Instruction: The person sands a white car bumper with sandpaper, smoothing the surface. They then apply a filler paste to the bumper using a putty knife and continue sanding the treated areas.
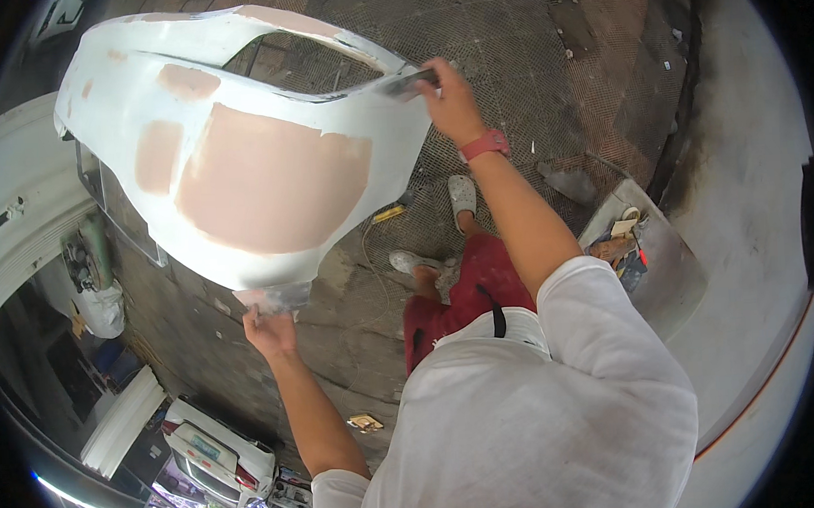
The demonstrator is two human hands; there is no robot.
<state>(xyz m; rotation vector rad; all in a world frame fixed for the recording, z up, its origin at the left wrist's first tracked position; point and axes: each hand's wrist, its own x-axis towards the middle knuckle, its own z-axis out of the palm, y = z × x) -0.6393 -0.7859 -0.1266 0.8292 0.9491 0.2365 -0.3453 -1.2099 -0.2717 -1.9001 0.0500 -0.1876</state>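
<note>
A large white car body panel (273, 87) with a window opening and several beige-pink filler patches (276, 178) stands before me at the left. My right hand (455, 102), with a red watch on its wrist, is closed on a flat dark scraper (410, 83). The scraper is at the panel's right end, by the corner of the window opening, and looks blurred. My left hand (272, 332) grips a flat grey plate (282, 298) with pinkish smears, beside the panel's near lower edge. Whether the plate touches the panel, I cannot tell.
Metal stand legs (119, 212) show left of the panel. A yellow-handled tool (389, 214) and cord lie near my feet. At right, a grey box-like surface (666, 261) carries several tools. A white car (220, 453) is at lower left; a small yellowish item (366, 423) lies on the floor.
</note>
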